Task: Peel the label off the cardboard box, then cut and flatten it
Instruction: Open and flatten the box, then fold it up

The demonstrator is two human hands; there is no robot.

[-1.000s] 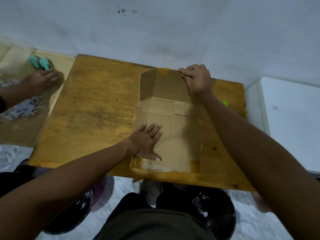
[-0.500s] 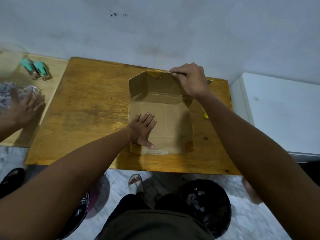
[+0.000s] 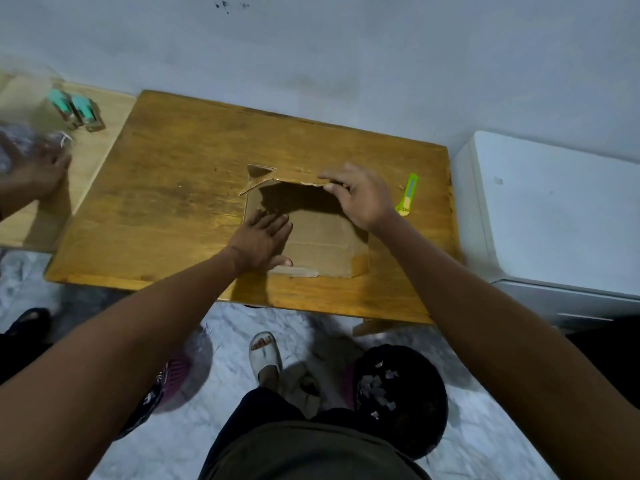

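Note:
A brown cardboard box (image 3: 323,242), cut open, lies on the wooden table (image 3: 180,202). Its far panel leans low over the flat part and throws a dark shadow on it. My left hand (image 3: 263,242) rests flat, fingers spread, on the box's left side. My right hand (image 3: 360,195) grips the torn top edge of the far panel and holds it down. A green and yellow utility knife (image 3: 408,195) sits on the table just right of my right hand. No label is visible on the box.
Another person's hand (image 3: 41,171) rests on a lighter table at far left, near two teal-capped objects (image 3: 78,110). A white cabinet (image 3: 554,216) stands right of the table. A black bin (image 3: 401,393) with paper scraps sits on the floor by my sandalled foot (image 3: 265,355).
My right hand has pushed the upright far panel down toward the flat part. My left hand slid a little farther up the box. The knife has come into view. The other person's hand has shifted.

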